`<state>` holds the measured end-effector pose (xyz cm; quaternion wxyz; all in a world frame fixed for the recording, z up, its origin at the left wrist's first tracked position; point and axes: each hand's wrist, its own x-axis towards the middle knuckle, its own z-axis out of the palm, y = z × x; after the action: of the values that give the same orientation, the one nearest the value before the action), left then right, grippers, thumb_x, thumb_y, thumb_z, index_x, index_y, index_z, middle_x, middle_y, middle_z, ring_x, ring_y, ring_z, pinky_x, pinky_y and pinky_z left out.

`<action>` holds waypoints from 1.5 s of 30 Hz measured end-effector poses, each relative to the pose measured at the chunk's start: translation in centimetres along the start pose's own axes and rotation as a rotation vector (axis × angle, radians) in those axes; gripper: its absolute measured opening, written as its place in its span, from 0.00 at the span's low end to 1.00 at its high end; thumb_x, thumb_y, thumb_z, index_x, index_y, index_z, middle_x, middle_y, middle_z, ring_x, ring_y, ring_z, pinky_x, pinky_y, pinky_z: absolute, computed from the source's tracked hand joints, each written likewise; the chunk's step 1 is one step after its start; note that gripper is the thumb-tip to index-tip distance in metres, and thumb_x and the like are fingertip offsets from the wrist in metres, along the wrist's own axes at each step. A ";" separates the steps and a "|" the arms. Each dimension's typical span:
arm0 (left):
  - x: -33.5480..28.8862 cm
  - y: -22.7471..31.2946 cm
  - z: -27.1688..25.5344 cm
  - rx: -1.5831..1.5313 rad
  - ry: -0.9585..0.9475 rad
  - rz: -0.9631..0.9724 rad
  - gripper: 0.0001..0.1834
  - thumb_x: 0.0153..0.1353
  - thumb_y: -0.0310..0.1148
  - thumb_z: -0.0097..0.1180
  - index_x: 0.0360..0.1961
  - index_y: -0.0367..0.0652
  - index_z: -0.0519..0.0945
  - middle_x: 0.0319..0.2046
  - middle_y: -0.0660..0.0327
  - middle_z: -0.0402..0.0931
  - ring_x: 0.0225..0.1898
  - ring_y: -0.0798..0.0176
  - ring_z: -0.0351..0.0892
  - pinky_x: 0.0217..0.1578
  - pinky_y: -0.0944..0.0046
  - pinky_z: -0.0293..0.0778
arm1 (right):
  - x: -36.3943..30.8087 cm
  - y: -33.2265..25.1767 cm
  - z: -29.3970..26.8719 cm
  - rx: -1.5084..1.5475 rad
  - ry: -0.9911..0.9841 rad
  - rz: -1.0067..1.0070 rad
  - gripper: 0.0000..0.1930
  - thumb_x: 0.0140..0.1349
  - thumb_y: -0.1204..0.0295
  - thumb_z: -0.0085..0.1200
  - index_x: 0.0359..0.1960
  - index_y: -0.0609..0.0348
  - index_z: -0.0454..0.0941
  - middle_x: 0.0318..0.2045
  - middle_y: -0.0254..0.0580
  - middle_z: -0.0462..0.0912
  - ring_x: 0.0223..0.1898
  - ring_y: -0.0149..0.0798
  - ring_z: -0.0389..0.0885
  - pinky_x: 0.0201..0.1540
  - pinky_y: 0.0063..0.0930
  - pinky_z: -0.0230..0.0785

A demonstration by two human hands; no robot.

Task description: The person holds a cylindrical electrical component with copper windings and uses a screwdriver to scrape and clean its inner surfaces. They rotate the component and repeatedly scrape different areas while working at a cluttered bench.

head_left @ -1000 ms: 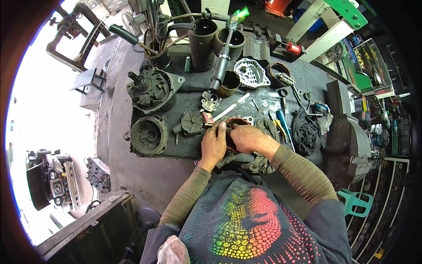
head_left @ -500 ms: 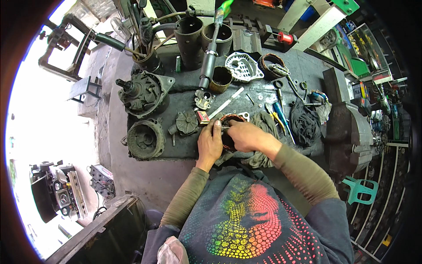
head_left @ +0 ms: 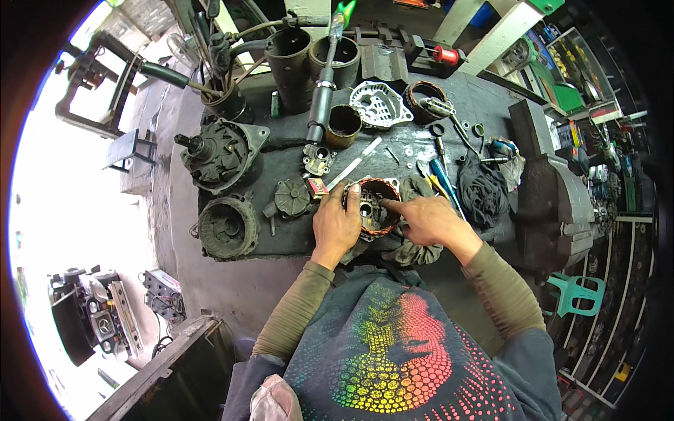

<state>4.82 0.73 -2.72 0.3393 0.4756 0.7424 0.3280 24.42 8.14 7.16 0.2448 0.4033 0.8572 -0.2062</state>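
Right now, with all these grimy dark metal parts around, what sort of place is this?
Probably a repair workshop: there's a round metal housing lined with copper-coloured wire, a grimy dark-grey metal machine part with fan blades, and a slim blue-handled tool.

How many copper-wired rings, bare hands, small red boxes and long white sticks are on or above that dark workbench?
Copper-wired rings: 2
Bare hands: 2
Small red box: 1
Long white stick: 1
Total: 6

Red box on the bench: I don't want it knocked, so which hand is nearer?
Left: the left hand is just below the red box, slightly right; the right hand is farther right, reaching into the copper-wound ring.
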 end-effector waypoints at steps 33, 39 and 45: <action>-2.7 5.7 -14.5 0.215 -0.359 0.186 0.29 0.72 0.49 0.66 0.63 0.37 0.85 0.50 0.41 0.86 0.56 0.37 0.86 0.59 0.45 0.80 | -0.8 5.2 18.1 0.509 0.817 0.317 0.11 0.59 0.74 0.68 0.39 0.59 0.78 0.41 0.54 0.80 0.44 0.65 0.82 0.45 0.58 0.74; 14.0 16.9 -26.4 0.260 0.421 0.690 0.14 0.65 0.38 0.73 0.46 0.41 0.92 0.39 0.49 0.90 0.42 0.48 0.91 0.48 0.54 0.83 | 0.6 5.0 16.9 0.521 0.628 0.413 0.12 0.60 0.68 0.69 0.45 0.57 0.85 0.49 0.54 0.83 0.52 0.65 0.84 0.52 0.58 0.78; 30.4 18.8 -27.1 1.228 0.112 0.532 0.12 0.57 0.28 0.70 0.43 0.41 0.94 0.44 0.45 0.91 0.48 0.43 0.93 0.47 0.46 0.89 | 1.5 4.2 17.1 0.502 0.697 0.458 0.12 0.58 0.68 0.70 0.43 0.54 0.86 0.48 0.52 0.83 0.52 0.64 0.85 0.52 0.59 0.79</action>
<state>-17.87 30.77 21.73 -0.1243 0.7312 0.6683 -0.0575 31.23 2.04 -7.93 -0.1225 0.6734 0.7011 -0.2000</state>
